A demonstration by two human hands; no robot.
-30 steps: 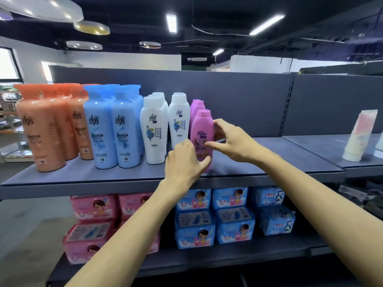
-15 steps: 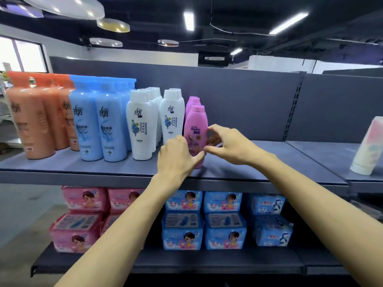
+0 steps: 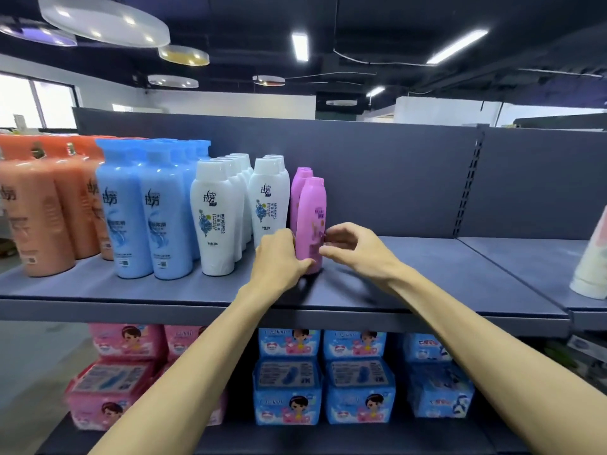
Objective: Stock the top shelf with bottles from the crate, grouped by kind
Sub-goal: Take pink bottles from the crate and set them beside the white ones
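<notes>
While both arms are reaching up from below, the left hand (image 3: 281,257) and the right hand (image 3: 353,249) are closing on the front pink bottle (image 3: 311,221) from either side, their fingers curling against its lower half and covering much of its label. That bottle is standing upright on the top shelf (image 3: 427,284), near the front edge, with a second pink bottle (image 3: 300,182) mostly hiding behind it. Just to the left, white bottles (image 3: 215,218), blue bottles (image 3: 144,211) and orange bottles (image 3: 39,208) are standing in rows, the back ones largely concealed and the orange group running off the frame edge. At far right a pale tube (image 3: 591,267) is cut off and blurred. Pink packs (image 3: 111,382) and blue packs (image 3: 322,382) are sitting below, partly behind the forearms.
</notes>
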